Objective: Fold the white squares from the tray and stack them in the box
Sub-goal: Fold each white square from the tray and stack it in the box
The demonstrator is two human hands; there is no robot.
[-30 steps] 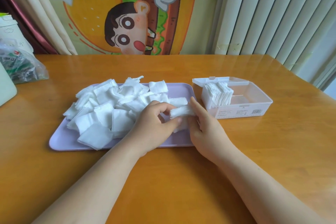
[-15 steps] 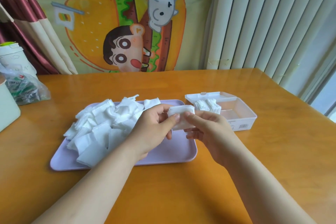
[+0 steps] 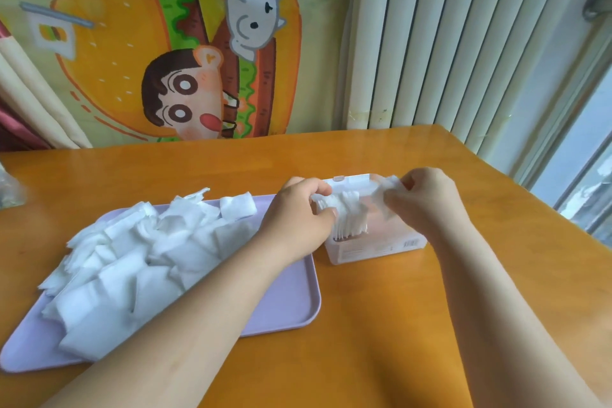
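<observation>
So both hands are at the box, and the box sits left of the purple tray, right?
No. The head view shows the box right of the purple tray, not left. The left hand and right hand are both at it.

Home room: cartoon burger wall hanging, pale pleated curtain beside window, orange wooden table below.

White squares on a lilac tray, clear box beside it.
The squares lie loose and overlapping (several layers deep) across the tray's left and middle; the open box stands just right of the tray; a stack of folded squares stands on edge at its left end; the right hand pinches one more square above it.
</observation>
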